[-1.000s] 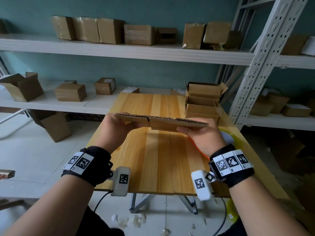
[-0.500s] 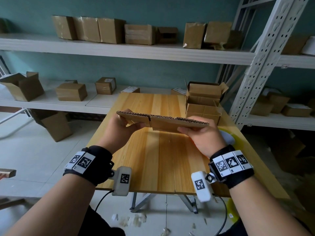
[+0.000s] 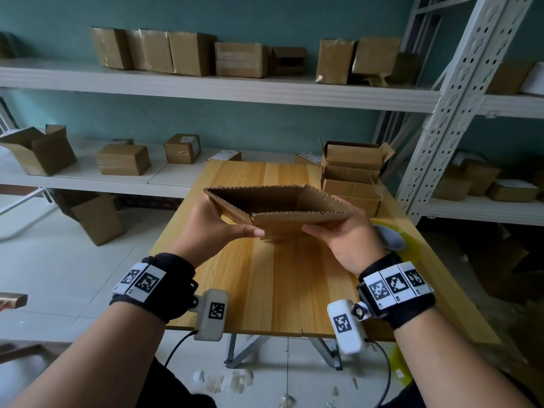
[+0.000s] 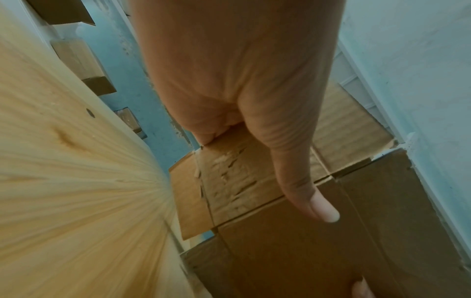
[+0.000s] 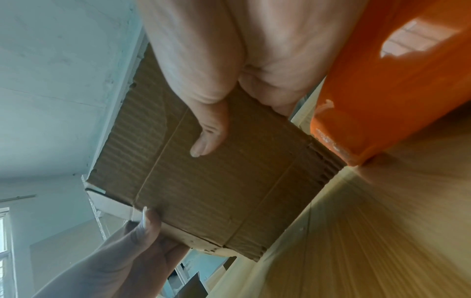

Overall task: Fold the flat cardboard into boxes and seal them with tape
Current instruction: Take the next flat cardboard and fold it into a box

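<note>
Both forearms are reaching forward, wrists level. The left hand is gripping the cardboard at its left end, thumb lying along the near panel. The right hand is gripping the right end, thumb pressing the same panel.

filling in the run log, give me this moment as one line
step: opening flat cardboard | cardboard: half open, above table | left hand: grips left end | right hand: grips right end | taped: no

No readable text — only coded marker squares — nothing legible.
</note>
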Demonstrator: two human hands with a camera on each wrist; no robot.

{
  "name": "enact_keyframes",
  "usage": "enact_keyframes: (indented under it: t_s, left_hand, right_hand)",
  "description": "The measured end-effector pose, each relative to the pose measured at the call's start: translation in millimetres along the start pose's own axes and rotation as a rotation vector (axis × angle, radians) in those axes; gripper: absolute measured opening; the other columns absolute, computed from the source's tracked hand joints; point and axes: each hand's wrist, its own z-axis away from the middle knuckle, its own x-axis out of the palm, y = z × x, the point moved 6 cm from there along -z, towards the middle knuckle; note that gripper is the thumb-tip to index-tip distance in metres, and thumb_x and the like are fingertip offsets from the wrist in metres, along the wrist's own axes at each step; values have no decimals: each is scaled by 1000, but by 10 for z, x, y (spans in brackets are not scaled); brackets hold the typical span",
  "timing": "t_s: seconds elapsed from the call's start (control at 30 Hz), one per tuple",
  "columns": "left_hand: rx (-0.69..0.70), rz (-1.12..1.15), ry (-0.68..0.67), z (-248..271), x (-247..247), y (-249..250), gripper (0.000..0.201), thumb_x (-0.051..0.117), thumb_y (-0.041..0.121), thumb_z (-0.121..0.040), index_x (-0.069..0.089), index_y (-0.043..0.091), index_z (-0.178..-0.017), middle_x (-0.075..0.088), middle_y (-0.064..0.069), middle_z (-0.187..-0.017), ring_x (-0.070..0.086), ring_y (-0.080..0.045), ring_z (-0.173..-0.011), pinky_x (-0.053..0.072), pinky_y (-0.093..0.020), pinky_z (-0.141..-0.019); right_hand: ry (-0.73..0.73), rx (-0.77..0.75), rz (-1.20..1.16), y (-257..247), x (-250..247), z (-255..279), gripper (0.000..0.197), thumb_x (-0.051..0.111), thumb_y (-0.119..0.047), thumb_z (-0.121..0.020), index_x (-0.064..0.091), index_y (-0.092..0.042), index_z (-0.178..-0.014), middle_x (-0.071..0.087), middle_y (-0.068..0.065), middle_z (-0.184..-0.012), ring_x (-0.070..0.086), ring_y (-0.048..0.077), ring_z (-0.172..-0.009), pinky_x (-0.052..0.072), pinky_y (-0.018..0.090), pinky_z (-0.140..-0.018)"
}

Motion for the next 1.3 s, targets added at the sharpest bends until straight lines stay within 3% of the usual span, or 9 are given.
enact_keyframes:
  t_s: [0.3,0.4,0.53,0.7,0.83,0.93,1.1,1.2,1.3]
  left_hand:
    - [-52,18,-11,3,59,-16,119,107,31,-55,41,26,-154,58,17,-138,52,5,-130,46,-6,-101]
    - [-66,-5,-59,15,95,-8,115,104,28,-61,38,30,-155,56,20,-138,51,5,-130,48,-22,-110]
    - [-79,7,-146,39,121,-17,113,101,24,-66,35,35,-157,58,17,-133,56,-8,-125,50,-36,-109]
    - [-44,43,-217,83,158,93,93,84,-4,-80,34,37,-147,57,21,-113,60,10,-96,50,-14,-78]
    - [27,36,-240,94,181,152,81,72,-19,-82,40,29,-140,59,44,-97,58,17,-89,46,-6,-72]
    - [34,72,-233,107,174,202,75,70,-3,-76,44,34,-135,58,49,-95,58,16,-93,47,-5,-75]
    - [-42,193,-190,97,143,125,68,65,3,-65,61,50,-114,68,9,-99,62,-8,-92,53,-28,-73]
    - [-66,218,-205,113,175,130,55,65,3,-63,62,31,-110,61,-9,-96,56,-17,-88,48,-38,-70]
    - [-62,229,-213,118,201,157,51,65,4,-62,60,25,-108,60,-11,-96,56,-15,-86,48,-31,-67]
  right_hand:
    - [-6,160,47,240,117,17,107,77,-87,-53,64,-16,-132,73,-4,-122,67,14,-118,51,43,-109]
    - [-34,186,29,253,142,20,119,75,-94,-47,62,-14,-135,73,-5,-122,67,14,-121,51,45,-110]
    - [-51,168,11,185,104,12,117,87,-79,-44,59,-14,-137,70,-4,-126,64,13,-124,51,41,-110]
    - [-18,84,-74,73,-5,-5,103,101,-15,-59,42,-36,-142,59,-16,-135,54,-10,-125,48,15,-102]
    - [-30,46,-46,41,-23,-2,109,102,-21,-58,42,-19,-149,62,-8,-138,57,7,-131,51,32,-110]
    - [-27,42,-43,15,-31,1,107,102,-22,-57,46,-19,-147,64,-11,-134,59,2,-127,52,27,-107]
    - [-35,8,-26,-43,-106,74,102,102,-29,-58,49,-30,-145,63,-21,-135,55,-6,-128,47,12,-102]
    - [-16,-7,-34,-64,-167,134,95,101,-21,-61,51,-31,-141,63,-25,-130,55,-14,-123,44,4,-96]
    - [-13,-3,-40,-59,-168,157,92,100,-23,-64,53,-26,-143,66,-18,-134,57,-6,-128,47,15,-105]
